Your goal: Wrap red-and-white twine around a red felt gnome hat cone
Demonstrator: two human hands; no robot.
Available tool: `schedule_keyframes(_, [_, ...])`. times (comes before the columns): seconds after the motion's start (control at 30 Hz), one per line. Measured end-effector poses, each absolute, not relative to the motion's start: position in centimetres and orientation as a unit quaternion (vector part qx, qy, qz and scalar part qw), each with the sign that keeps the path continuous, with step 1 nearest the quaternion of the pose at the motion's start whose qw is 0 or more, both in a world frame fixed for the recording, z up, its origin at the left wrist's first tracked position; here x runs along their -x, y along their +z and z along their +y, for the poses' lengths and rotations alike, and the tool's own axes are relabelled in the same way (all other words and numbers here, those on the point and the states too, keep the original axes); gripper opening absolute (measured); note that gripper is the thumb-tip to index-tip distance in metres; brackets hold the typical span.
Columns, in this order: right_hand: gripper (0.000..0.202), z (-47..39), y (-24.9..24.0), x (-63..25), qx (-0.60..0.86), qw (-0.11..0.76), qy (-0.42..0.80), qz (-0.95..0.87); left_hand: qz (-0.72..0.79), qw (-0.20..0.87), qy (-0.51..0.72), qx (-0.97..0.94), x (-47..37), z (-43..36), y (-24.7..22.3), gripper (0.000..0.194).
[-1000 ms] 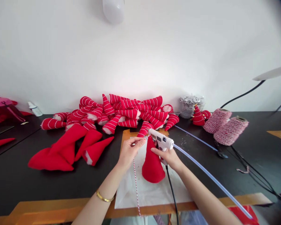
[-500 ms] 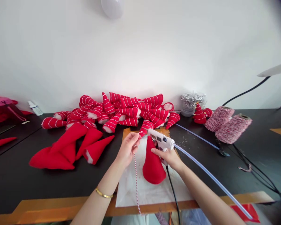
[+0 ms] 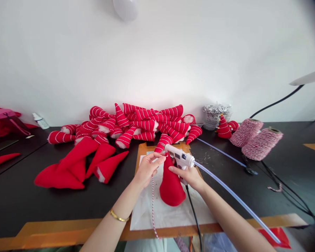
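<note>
Over the tabletop [image 3: 68, 206], the plain red cone [image 3: 172, 190] sits in your right hand's [image 3: 190, 176] grip, clasped with the glue gun [image 3: 180, 155] — your left hand [image 3: 147, 168], pinching the striped cord [image 3: 153, 206], now returns to the cone's tip, bringing cord to cloth.

The plain red cone [image 3: 172, 187] sat between my hands, smooth and unstriped, its wide, rounded base toward me and its narrow tip leaning slightly left. Just at that tip I had the white glue gun [image 3: 182, 156], nozzle pointing left, handle down in my right hand [image 3: 190, 175], a long translucent glue stick [image 3: 231, 194] curving out of its back. The red-and-white twine [image 3: 153, 206] I pinched in my left hand [image 3: 146, 168] beside the tip, its slack hanging toward me.
</note>
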State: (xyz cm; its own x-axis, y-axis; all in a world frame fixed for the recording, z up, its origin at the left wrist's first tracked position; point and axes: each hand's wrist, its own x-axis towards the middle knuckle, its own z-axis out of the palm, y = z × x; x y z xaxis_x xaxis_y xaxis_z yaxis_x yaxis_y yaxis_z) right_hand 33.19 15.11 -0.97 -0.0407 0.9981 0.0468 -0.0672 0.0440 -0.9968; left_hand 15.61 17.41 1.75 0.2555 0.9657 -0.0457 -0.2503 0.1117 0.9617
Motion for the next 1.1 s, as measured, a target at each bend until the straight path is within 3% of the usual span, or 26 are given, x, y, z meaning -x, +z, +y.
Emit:
schedule_keyframes(0.53, [0.033, 14.9, -0.1, -32.8, 0.476, 0.505, 0.479, -0.537, 0.392, 0.625, 0.479, -0.476, -15.6, 17.6, 1.1, 0.040])
schedule_keyframes(0.83, [0.042, 15.1, -0.7, -32.9, 0.476, 0.496, 0.503, -0.523, 0.389, 0.595, 0.504, -0.491, -15.8, 17.8, 0.2, 0.037])
schedule_keyframes(1.1, [0.040, 15.6, -1.7, -34.0, 0.435, 0.524, 0.490, -0.544, 0.409, 0.547, 0.610, -0.402, -15.3, 18.7, 0.2, 0.040])
